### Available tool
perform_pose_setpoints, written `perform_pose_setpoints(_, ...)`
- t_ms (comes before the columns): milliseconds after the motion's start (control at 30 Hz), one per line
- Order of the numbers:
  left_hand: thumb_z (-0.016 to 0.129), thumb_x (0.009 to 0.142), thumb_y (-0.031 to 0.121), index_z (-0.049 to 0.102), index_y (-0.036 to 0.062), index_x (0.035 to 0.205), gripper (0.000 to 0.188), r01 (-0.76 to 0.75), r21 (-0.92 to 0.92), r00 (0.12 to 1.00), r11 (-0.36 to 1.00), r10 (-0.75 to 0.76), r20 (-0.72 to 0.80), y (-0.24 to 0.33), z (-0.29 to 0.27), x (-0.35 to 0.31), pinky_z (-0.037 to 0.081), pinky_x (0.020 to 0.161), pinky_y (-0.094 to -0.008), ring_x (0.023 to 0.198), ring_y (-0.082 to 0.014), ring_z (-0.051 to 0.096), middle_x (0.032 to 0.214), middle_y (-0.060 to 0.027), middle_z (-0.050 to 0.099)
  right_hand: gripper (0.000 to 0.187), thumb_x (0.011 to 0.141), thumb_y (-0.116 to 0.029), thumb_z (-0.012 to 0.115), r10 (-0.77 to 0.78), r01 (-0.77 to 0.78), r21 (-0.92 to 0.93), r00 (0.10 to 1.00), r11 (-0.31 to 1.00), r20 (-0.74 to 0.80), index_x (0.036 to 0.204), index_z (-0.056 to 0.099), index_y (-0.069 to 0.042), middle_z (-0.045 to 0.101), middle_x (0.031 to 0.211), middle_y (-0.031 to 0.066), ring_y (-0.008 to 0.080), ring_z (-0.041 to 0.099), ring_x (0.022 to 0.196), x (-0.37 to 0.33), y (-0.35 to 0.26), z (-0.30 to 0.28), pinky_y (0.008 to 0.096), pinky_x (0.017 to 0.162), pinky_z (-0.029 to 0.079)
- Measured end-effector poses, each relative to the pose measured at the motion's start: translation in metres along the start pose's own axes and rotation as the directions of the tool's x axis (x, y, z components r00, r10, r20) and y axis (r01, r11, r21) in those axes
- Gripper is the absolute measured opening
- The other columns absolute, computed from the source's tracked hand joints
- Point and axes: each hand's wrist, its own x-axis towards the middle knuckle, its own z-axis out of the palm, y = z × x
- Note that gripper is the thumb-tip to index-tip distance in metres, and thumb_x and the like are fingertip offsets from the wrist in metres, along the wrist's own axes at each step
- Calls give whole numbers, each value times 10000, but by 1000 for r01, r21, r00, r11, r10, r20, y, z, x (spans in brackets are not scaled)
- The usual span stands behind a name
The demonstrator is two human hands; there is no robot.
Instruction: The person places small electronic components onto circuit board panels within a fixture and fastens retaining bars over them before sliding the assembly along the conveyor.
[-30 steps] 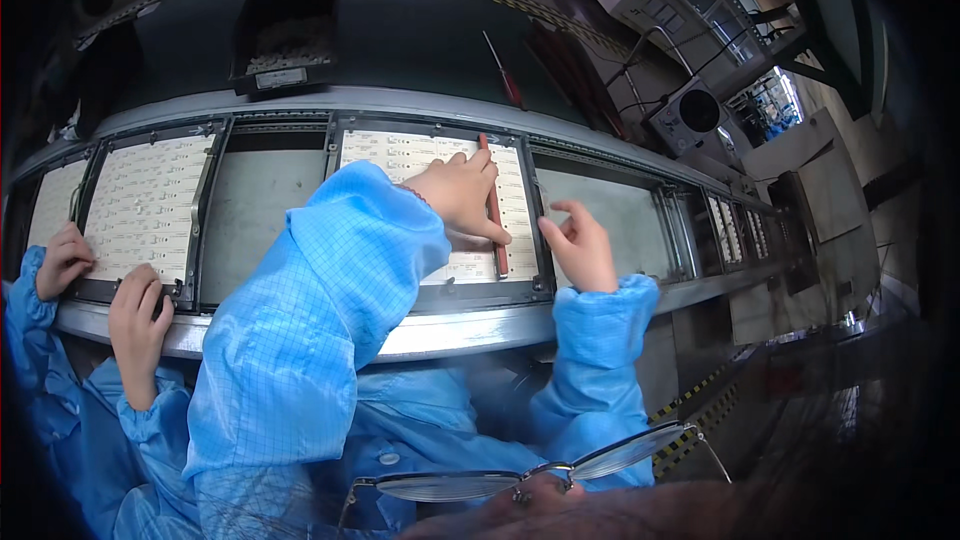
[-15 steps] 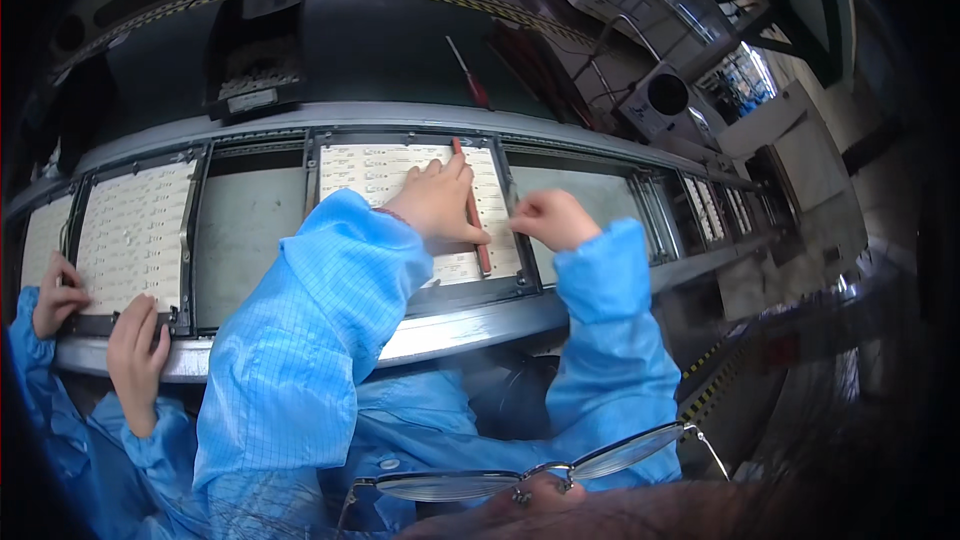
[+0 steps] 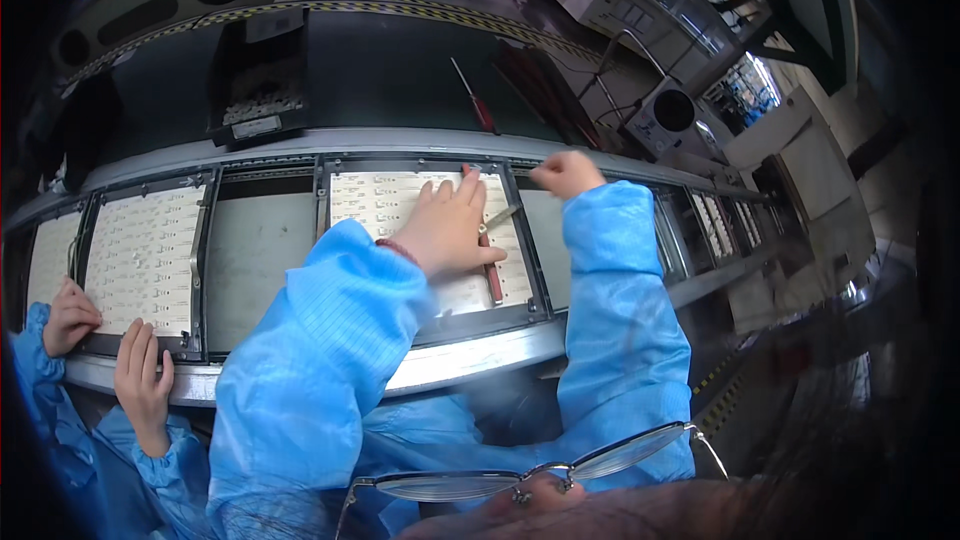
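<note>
My left hand (image 3: 450, 230) lies spread over a white printed panel (image 3: 365, 195) in a dark frame. Its fingers and thumb press on a slim red bar (image 3: 494, 282) that runs front to back across the panel. A thin grey-green strip (image 3: 500, 218) slants up from the bar toward the panel's right edge; its kind is unclear. Beyond that edge my right hand (image 3: 570, 176) is raised with fingers closed. What it pinches, if anything, cannot be made out.
At the left, another person's two hands (image 3: 145, 380) rest by a second framed panel (image 3: 145, 250). A metal rail (image 3: 480, 350) borders the line in front. Behind lie a red-handled screwdriver (image 3: 482, 112) and a dark bin (image 3: 262, 90) of small parts.
My right hand has moved up and away from the panel, and the slanting strip now shows beside the bar. My left hand stays on the bar. The whole view has shifted slightly.
</note>
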Motion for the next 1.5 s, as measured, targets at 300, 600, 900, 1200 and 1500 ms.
perform_pose_setpoints(300, 701, 767, 131, 562, 5, 1192, 465, 51, -2, 873, 999, -46, -486, -68, -65, -89, 366, 1060, -492, 1155, -373, 517, 1247, -181, 537, 304, 859, -259, 665, -143, -124, -508, 879, 853, -455, 1097, 675, -70, 676, 1058, 98, 306, 612, 1059, 113, 72, 8, 449, 870, 508)
perform_pose_setpoints(600, 686, 747, 47, 622, 8, 1079, 341, 93, -25, 824, 995, -91, -560, -95, -59, -88, 410, 997, -484, 1007, -310, 571, 1081, -129, 588, 327, 963, -281, 512, -42, -178, -677, 954, 714, -296, 1257, 563, -147, 613, 1221, 73, 282, 532, 1206, 192, 59, 25, 497, 976, 445)
perform_pose_setpoints(900, 670, 767, 80, 636, 25, 1020, 261, 84, -62, 814, 995, -104, -571, -102, -66, -92, 382, 1022, -479, 1000, -274, 572, 1061, -106, 594, 318, 841, -217, 691, 37, -260, -442, 891, 858, -453, 1074, 627, -10, 620, 1125, 221, 402, 603, 1078, 228, 69, 19, 476, 917, 506)
perform_pose_setpoints(1200, 672, 766, 60, 614, 24, 1085, 326, 118, -175, 786, 977, -200, -585, -104, -60, -93, 404, 974, -456, 1007, -284, 562, 1093, -107, 572, 293, 803, -146, 719, -397, 209, -472, 852, 856, -342, 1026, 602, 3, 644, 1039, 245, 428, 624, 961, 162, 45, -17, 468, 826, 507)
perform_pose_setpoints(1500, 654, 770, 47, 602, 25, 1121, 355, 50, -228, 731, 972, -191, -655, -105, -54, -98, 405, 948, -428, 1014, -297, 555, 1110, -109, 556, 323, 882, 14, 607, -254, 108, 755, 964, 646, 79, 1187, 511, -32, 586, 849, 0, 65, 558, 701, -92, -126, 6, 197, 567, 434)
